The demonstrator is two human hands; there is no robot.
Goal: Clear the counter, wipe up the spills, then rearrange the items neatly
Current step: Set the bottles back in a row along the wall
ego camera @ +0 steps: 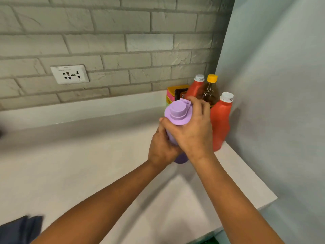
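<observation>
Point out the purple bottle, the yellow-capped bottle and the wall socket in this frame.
purple bottle [177,111]: head view, on its lid.
yellow-capped bottle [212,78]: head view, on the yellow cap.
wall socket [70,74]: head view, on the middle of its white plate.

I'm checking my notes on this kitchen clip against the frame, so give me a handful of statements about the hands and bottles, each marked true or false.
1. Both hands hold the purple bottle. True: the left hand wraps its body and the right hand has its grip near the lid.
2. The purple bottle's lid is off. False: the lid is on.
3. Two red bottles stand in the corner, the back one and the front one. True.
4. The brown bottle has a white cap. False: its cap is yellow.
5. A wall socket sits in the brick wall to the left of the bottles. True.
</observation>
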